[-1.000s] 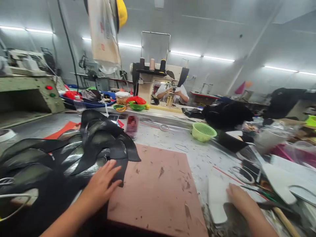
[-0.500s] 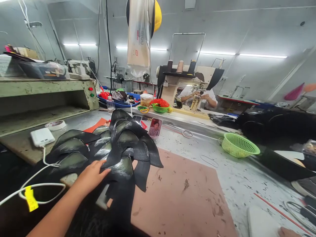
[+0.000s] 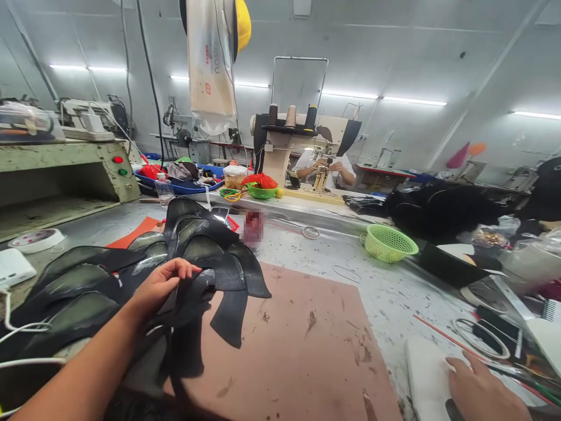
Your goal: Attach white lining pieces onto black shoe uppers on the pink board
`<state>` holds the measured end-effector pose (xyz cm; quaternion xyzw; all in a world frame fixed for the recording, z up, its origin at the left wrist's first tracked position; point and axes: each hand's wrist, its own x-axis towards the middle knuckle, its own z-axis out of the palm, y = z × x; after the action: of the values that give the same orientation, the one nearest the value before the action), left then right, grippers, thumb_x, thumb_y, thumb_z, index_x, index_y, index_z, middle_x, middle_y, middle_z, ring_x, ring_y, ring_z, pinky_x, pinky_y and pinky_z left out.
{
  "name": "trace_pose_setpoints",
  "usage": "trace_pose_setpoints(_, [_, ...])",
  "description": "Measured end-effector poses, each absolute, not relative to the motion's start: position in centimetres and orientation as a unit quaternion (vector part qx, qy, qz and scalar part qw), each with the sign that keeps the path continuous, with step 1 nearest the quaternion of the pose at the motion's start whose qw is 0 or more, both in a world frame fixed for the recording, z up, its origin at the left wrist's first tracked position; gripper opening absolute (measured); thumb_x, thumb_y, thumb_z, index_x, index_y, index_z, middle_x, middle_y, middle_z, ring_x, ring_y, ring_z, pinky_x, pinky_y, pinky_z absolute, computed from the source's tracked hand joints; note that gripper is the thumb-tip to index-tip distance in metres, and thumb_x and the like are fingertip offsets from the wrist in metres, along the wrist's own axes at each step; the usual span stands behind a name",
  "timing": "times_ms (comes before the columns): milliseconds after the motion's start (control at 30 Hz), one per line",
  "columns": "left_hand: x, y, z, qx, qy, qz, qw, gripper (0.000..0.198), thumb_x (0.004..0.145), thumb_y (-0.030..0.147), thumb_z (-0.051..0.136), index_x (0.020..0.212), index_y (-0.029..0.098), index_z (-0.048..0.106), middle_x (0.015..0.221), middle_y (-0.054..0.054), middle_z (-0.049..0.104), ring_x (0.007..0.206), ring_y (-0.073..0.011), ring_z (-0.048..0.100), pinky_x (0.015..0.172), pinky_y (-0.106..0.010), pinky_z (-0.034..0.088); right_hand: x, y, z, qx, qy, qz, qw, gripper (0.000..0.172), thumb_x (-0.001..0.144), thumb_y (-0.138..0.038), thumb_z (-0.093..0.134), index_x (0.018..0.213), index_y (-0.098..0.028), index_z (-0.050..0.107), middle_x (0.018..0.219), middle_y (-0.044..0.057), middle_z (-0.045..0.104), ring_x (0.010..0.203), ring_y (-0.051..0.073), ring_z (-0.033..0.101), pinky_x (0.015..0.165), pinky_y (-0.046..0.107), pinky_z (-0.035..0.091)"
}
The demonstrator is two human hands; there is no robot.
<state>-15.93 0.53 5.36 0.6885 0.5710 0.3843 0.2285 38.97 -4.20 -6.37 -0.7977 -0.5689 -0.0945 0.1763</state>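
Observation:
A heap of curved black leather pieces (image 3: 87, 280) lies on the left of the workbench. My left hand (image 3: 160, 285) is closed on one black piece (image 3: 205, 295) from the heap's right edge and lifts it, so its ends hang over the brown cutting mat (image 3: 298, 345). My right hand (image 3: 482, 390) lies at the lower right with fingers stretched out flat, resting on a white shaped piece (image 3: 427, 374).
A green mesh basket (image 3: 388, 241) stands mid-bench. Dark material (image 3: 438, 210) is piled at the right, with cables and tools (image 3: 486, 339) nearby. A white power bank (image 3: 13, 266) and tape roll (image 3: 37, 240) sit at left. Another person's hands (image 3: 326, 165) work at a sewing machine (image 3: 302, 140) behind.
My left hand went from lying flat on the black heap to gripping one piece and raising it. The view swung left, then back right, bringing my right hand into sight again.

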Motion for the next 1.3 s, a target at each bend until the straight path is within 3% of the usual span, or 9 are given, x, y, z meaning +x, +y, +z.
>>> trace_pose_setpoints(133, [-10.7,0.6,6.8,0.722,0.532,0.354,0.263,0.012,0.059,0.02,0.04,0.068,0.02,0.049,0.07,0.001,0.054,0.071,-0.0154,0.054,0.069,-0.027,0.044,30.4,-4.0,-2.7,-0.736,-0.595,0.071,0.314,0.042,0.069,-0.048,0.038,0.085,-0.02,0.065,0.109,0.015,0.06,0.102,0.032,0.054,0.082,0.046,0.045])
trace_pose_setpoints(233, [-4.5,1.3,6.8,0.793,0.486,0.258,0.26,0.019,0.056,0.015,0.038,0.069,0.018,0.052,0.07,0.0,0.055,0.071,-0.016,0.052,0.069,-0.028,0.041,23.1,-4.7,-0.2,-0.58,-0.662,0.345,0.327,0.048,0.075,-0.054,0.038,0.102,-0.022,0.062,0.105,0.009,0.063,0.098,0.026,0.057,0.083,0.04,0.046])
trace_pose_setpoints(300, [-0.8,1.7,6.3,0.809,0.469,0.234,0.268,0.021,0.058,0.012,0.038,0.071,0.018,0.054,0.073,-0.001,0.057,0.073,-0.0168,0.051,0.071,-0.03,0.04,19.8,-5.1,1.0,-0.506,-0.671,0.432,0.328,0.046,0.076,-0.052,0.043,0.105,-0.022,0.06,0.102,0.008,0.065,0.098,0.026,0.057,0.083,0.039,0.046])
trace_pose_setpoints(467, [4.0,3.4,4.6,0.815,0.424,0.188,0.348,0.014,0.063,0.015,0.05,0.074,0.017,0.059,0.075,-0.001,0.06,0.074,-0.0166,0.052,0.069,-0.028,0.041,19.6,-5.2,1.2,-0.563,-0.607,0.454,0.329,0.041,0.079,-0.044,0.043,0.098,-0.014,0.062,0.075,0.007,0.067,0.071,0.024,0.062,0.065,0.035,0.05])
trace_pose_setpoints(633, [5.8,5.2,3.4,0.79,0.353,0.159,0.476,0.012,0.069,0.025,0.057,0.074,0.016,0.063,0.067,0.002,0.06,0.067,-0.0117,0.054,0.063,-0.021,0.042,22.8,-6.2,-0.4,-0.559,-0.579,0.472,0.36,0.046,0.076,-0.045,0.046,0.109,-0.016,0.059,0.109,0.008,0.062,0.107,0.025,0.051,0.092,0.036,0.04])
trace_pose_setpoints(733, [7.3,5.6,2.9,0.778,0.322,0.163,0.514,0.011,0.07,0.025,0.057,0.072,0.016,0.065,0.067,0.003,0.061,0.068,-0.0112,0.055,0.067,-0.021,0.042,23.6,-7.0,-1.7,-0.58,-0.539,0.5,0.352,0.047,0.072,-0.048,0.049,0.105,-0.018,0.061,0.111,0.008,0.061,0.107,0.027,0.052,0.09,0.038,0.041])
trace_pose_setpoints(900, [9.7,6.0,2.0,0.761,0.34,0.196,0.517,0.005,0.062,0.019,0.063,0.064,0.015,0.064,0.063,0.001,0.062,0.066,-0.0128,0.056,0.066,-0.022,0.043,24.1,-7.3,-3.2,-0.624,-0.553,0.425,0.353,0.042,0.071,-0.04,0.049,0.104,-0.017,0.059,0.105,0.009,0.064,0.102,0.026,0.055,0.089,0.037,0.041])
trace_pose_setpoints(1133, [10.0,6.5,2.1,0.735,0.424,0.311,0.429,0.034,0.081,0.034,0.037,0.086,0.013,0.063,0.089,-0.009,0.065,0.086,-0.0191,0.057,0.082,-0.034,0.042,24.9,-8.1,-2.7,-0.719,-0.563,0.28,0.295,0.037,0.074,-0.041,0.046,0.101,-0.018,0.056,0.083,0.007,0.066,0.079,0.024,0.062,0.07,0.032,0.046])
trace_pose_setpoints(1300, [9.1,3.5,1.6,0.796,0.378,0.302,0.362,0.031,0.081,0.033,0.037,0.081,0.017,0.064,0.097,-0.008,0.062,0.096,-0.0224,0.053,0.09,-0.039,0.036,32.1,-6.9,-2.4,-0.791,-0.55,0.03,0.266,0.038,0.083,-0.039,0.035,0.098,-0.013,0.059,0.093,0.012,0.063,0.09,0.024,0.057,0.08,0.034,0.043])
